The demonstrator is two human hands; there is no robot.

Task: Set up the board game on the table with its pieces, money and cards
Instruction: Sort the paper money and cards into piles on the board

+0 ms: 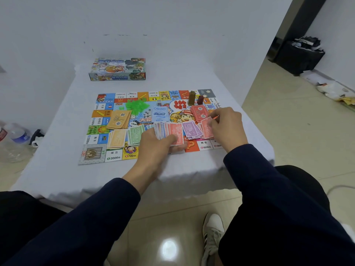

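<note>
Dark-sleeved arms are reaching in: left hand (157,140) gripping fanned money wad (169,130) as supply, right hand (227,125) pinching red note (206,127), prob. sorting by colour onto board (113,156).

You see a matt white cloth over the counter (57,135), a thin printed paper game board (99,131), paper money notes (173,131), translucent green plastic pieces (137,106), a glossy cardboard box (118,70) and polished, light-reflecting floor tiles (169,227).
</note>
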